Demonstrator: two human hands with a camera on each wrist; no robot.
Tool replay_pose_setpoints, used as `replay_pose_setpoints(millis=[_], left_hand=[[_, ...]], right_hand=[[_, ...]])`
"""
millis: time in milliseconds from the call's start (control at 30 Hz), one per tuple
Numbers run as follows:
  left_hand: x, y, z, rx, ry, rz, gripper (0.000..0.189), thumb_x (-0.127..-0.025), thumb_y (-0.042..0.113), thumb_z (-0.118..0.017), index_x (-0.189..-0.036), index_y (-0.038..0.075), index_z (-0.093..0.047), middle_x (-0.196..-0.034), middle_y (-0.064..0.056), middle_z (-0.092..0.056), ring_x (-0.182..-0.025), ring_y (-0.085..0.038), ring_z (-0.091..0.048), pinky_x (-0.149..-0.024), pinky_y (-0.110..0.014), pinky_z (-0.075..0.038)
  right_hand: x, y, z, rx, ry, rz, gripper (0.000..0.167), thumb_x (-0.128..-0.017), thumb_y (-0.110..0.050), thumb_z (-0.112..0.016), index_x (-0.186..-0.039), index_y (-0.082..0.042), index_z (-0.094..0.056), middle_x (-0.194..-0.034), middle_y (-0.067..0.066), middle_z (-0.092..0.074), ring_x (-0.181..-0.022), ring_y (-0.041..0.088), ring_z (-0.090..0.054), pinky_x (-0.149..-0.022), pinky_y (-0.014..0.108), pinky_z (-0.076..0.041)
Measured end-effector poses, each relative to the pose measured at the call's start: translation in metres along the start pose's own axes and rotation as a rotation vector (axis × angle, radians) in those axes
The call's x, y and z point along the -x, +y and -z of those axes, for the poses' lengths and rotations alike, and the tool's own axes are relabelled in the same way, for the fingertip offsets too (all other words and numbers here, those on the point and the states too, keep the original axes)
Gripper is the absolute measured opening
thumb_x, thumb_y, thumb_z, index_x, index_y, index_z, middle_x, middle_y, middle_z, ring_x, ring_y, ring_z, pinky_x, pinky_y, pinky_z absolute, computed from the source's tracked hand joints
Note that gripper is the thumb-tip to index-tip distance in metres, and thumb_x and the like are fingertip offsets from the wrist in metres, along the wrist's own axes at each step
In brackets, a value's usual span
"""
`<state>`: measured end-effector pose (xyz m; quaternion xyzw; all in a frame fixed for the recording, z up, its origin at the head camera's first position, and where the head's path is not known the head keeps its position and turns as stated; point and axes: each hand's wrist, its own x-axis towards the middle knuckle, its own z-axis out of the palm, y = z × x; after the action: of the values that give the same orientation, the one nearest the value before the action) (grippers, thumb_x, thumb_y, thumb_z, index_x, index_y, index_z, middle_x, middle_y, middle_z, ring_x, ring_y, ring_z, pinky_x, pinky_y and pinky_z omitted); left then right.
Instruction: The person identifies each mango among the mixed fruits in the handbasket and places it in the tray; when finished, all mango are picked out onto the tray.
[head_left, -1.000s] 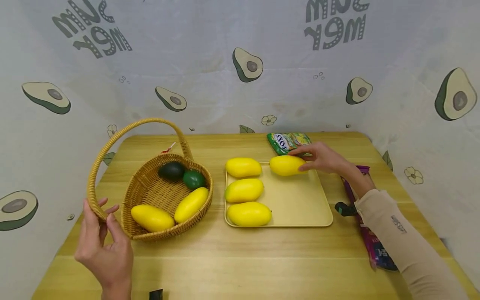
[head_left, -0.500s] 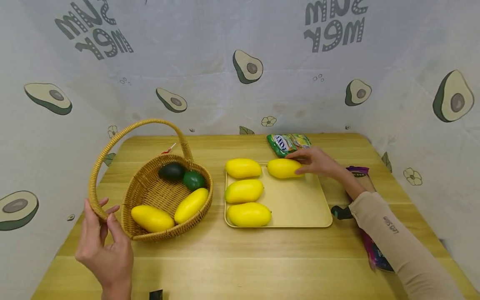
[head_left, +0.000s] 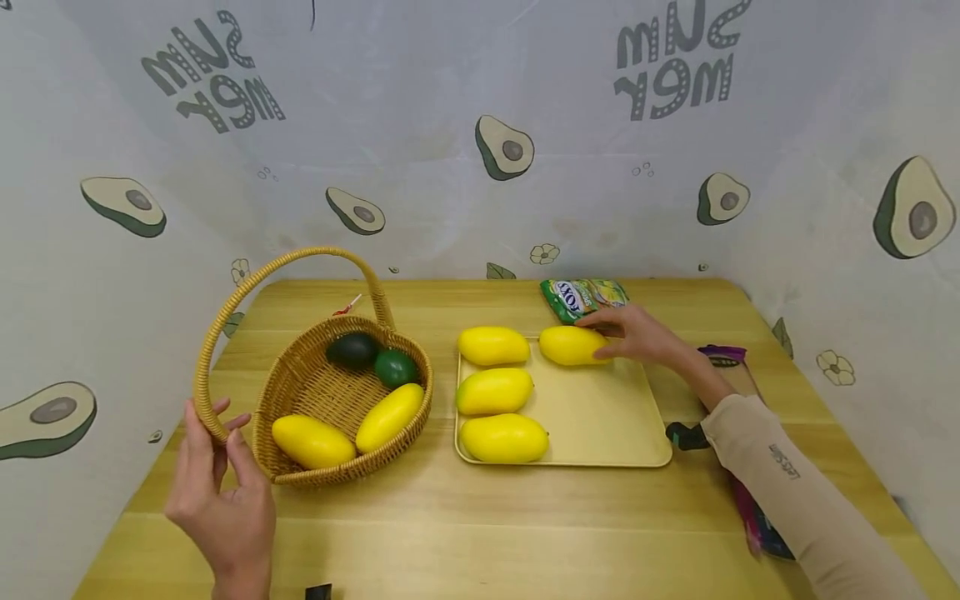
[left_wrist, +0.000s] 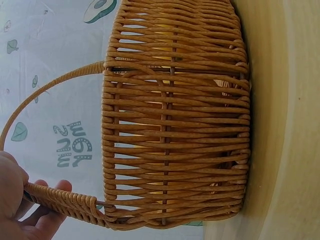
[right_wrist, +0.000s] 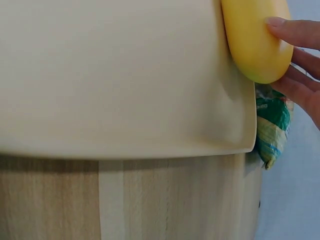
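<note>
My left hand pinches the near side of the arched handle of a wicker basket. Inside the basket lie two yellow mangoes and two dark green avocados. The left wrist view shows the basket's woven side standing on the table. At the back of a cream tray, my right hand grips a mango by its right end. The thumb presses one side of that mango in the right wrist view, with fingers round the other. Three more mangoes form a column along the tray's left side.
Behind the tray lies a green candy packet, close to the right hand. A purple packet lies to the right, partly under the right forearm. A lollipop is behind the basket. A patterned cloth hangs at the table's back.
The right hand and its mango have shifted slightly left over the tray, nearer the back-left mango. The left hand keeps its grip on the handle. The head view has tilted up a little.
</note>
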<state>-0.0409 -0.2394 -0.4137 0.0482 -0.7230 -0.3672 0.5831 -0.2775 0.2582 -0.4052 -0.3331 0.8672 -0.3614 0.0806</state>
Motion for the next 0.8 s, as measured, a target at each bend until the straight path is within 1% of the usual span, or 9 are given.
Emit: replay_pose_setpoints(millis=[133, 233, 300, 400, 467, 567, 667, 733, 800], left_hand=[[0.001, -0.001, 0.000, -0.001, -0.015, 0.001, 0.058, -0.098, -0.021, -0.059, -0.152, -0.001, -0.058, -0.123, -0.033, -0.072, -0.103, 0.010, -0.068, -0.093, -0.005, -0.053], [0.001, -0.002, 0.000, -0.002, -0.021, 0.002, 0.059, -0.098, -0.021, -0.059, -0.153, 0.000, -0.058, -0.123, -0.033, -0.072, -0.103, 0.010, -0.068, -0.093, -0.005, -0.053], [0.001, -0.002, 0.001, 0.000, -0.023, 0.003, 0.059, -0.098, -0.021, -0.059, -0.153, 0.000, -0.058, -0.123, -0.033, -0.072, -0.104, 0.010, -0.068, -0.093, -0.005, -0.053], [0.001, -0.002, 0.002, -0.004, -0.021, 0.005, 0.059, -0.098, -0.021, -0.059, -0.153, -0.001, -0.058, -0.123, -0.033, -0.072, -0.104, 0.010, -0.068, -0.093, -0.005, -0.053], [0.002, -0.001, 0.002, -0.006, -0.018, 0.003, 0.058, -0.098, -0.021, -0.059, -0.152, -0.002, -0.058, -0.123, -0.034, -0.072, -0.104, 0.010, -0.068, -0.093, -0.005, -0.053], [0.003, -0.001, 0.003, 0.001, -0.007, -0.002, 0.057, -0.097, -0.022, -0.059, -0.151, -0.004, -0.059, -0.122, -0.035, -0.072, -0.103, 0.010, -0.068, -0.093, -0.005, -0.053], [0.003, -0.001, 0.002, 0.013, -0.001, -0.007, 0.056, -0.097, -0.022, -0.058, -0.151, -0.005, -0.059, -0.121, -0.036, -0.072, -0.103, 0.009, -0.068, -0.093, -0.005, -0.053], [0.002, -0.001, 0.001, 0.015, -0.004, -0.010, 0.056, -0.098, -0.022, -0.058, -0.151, -0.004, -0.058, -0.121, -0.036, -0.072, -0.104, 0.009, -0.068, -0.094, -0.006, -0.053], [0.002, -0.002, 0.000, 0.018, -0.009, -0.012, 0.057, -0.098, -0.022, -0.059, -0.152, -0.004, -0.058, -0.122, -0.035, -0.072, -0.104, 0.009, -0.068, -0.094, -0.006, -0.053]], right_hand=[[0.002, -0.002, -0.001, -0.022, -0.007, 0.006, 0.052, -0.090, 0.009, -0.081, -0.139, 0.012, -0.065, -0.140, 0.031, -0.065, -0.136, 0.052, -0.058, -0.111, 0.057, -0.049], [0.003, -0.004, -0.001, 0.005, -0.007, 0.013, 0.054, -0.091, 0.006, -0.082, -0.141, 0.012, -0.064, -0.143, 0.032, -0.063, -0.137, 0.053, -0.056, -0.114, 0.060, -0.047], [0.003, -0.007, 0.000, 0.021, -0.003, -0.002, 0.055, -0.091, 0.004, -0.083, -0.142, 0.011, -0.064, -0.146, 0.031, -0.062, -0.139, 0.052, -0.054, -0.116, 0.062, -0.045], [0.001, -0.014, 0.002, 0.033, -0.002, -0.016, 0.059, -0.091, -0.001, -0.085, -0.144, 0.010, -0.062, -0.149, 0.030, -0.059, -0.142, 0.051, -0.052, -0.119, 0.063, -0.043], [-0.002, -0.021, 0.004, 0.035, 0.004, -0.001, 0.061, -0.090, -0.002, -0.086, -0.145, 0.011, -0.061, -0.150, 0.030, -0.058, -0.142, 0.051, -0.052, -0.118, 0.063, -0.042], [-0.011, -0.038, 0.007, 0.066, 0.018, 0.061, 0.062, -0.089, -0.001, -0.087, -0.144, 0.009, -0.062, -0.149, 0.029, -0.060, -0.141, 0.052, -0.053, -0.115, 0.064, -0.045], [-0.023, -0.062, 0.010, 0.110, 0.023, 0.133, 0.060, -0.089, -0.003, -0.088, -0.144, 0.006, -0.064, -0.148, 0.027, -0.062, -0.139, 0.049, -0.056, -0.114, 0.064, -0.048], [-0.032, -0.081, 0.012, 0.138, 0.005, 0.165, 0.057, -0.092, -0.007, -0.087, -0.144, 0.002, -0.066, -0.147, 0.022, -0.065, -0.137, 0.044, -0.059, -0.113, 0.062, -0.051], [-0.041, -0.102, 0.010, 0.145, -0.031, 0.203, 0.050, -0.094, -0.009, -0.085, -0.140, 0.000, -0.069, -0.142, 0.018, -0.069, -0.131, 0.039, -0.064, -0.111, 0.059, -0.055]])
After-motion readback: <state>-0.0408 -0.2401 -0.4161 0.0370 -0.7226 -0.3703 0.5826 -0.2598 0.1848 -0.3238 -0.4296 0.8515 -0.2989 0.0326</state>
